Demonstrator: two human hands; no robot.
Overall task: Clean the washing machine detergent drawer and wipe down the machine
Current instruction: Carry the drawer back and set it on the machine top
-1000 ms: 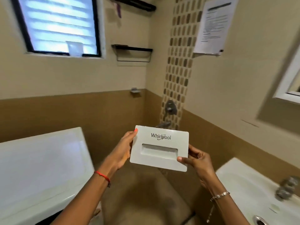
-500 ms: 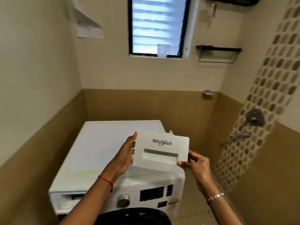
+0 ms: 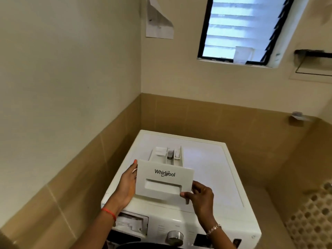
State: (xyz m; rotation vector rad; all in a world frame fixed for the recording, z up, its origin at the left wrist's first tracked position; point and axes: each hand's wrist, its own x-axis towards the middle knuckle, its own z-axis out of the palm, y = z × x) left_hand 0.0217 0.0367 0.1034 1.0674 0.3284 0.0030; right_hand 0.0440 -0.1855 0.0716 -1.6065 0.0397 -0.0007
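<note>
Both hands hold the Whirlpool detergent drawer (image 3: 164,180) over the top of the washing machine (image 3: 206,168). The left hand (image 3: 128,186) clasps the front panel's left edge and the right hand (image 3: 202,196) pinches its lower right corner. The drawer slot (image 3: 131,224) gapes at the machine's front left. Refitting likely calls for lowering the drawer level, squaring it to the slot and pushing evenly.
</note>
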